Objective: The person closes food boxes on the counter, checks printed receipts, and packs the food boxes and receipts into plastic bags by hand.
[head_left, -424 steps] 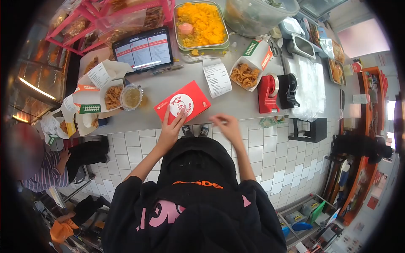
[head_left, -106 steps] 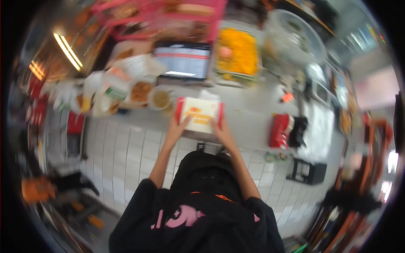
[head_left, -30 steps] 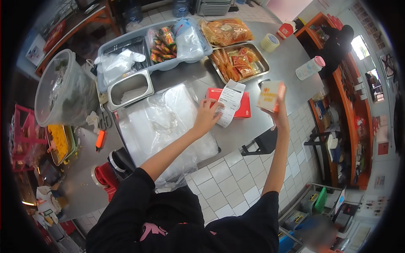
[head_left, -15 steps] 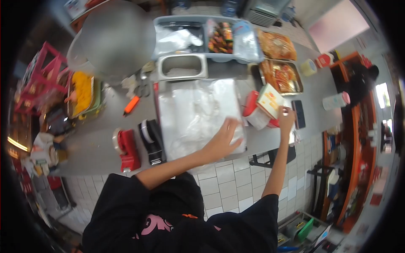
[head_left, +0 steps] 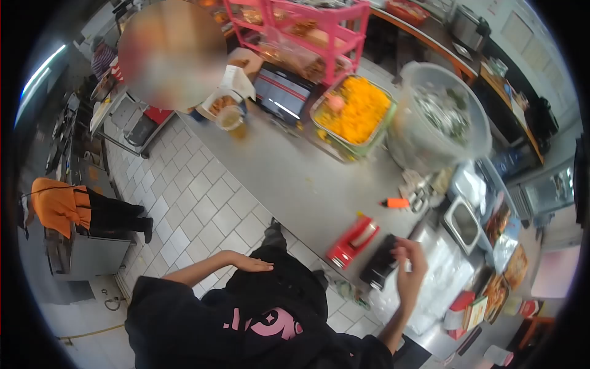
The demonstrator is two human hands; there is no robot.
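Observation:
My left hand lies flat with its fingers stretched out, against the front of my black clothing. Over the table, my right hand is raised beside a black tape dispenser, its fingers loosely bent and apart; I see nothing held in it, and whether it touches the dispenser I cannot tell. A red tape dispenser stands to the left of the black one. Under and beyond my right hand spreads a stack of clear plastic bags. An orange-handled cutter and scissors lie behind.
On the steel table stand a tray of yellow shredded food, a large translucent tub, a tablet, a cup and a metal container. A pink rack rises behind. A person in orange stands at left.
The view has swung left. My right hand has left the small printed box at the table's right and is now by the black dispenser. My left hand has withdrawn from the bags to my body.

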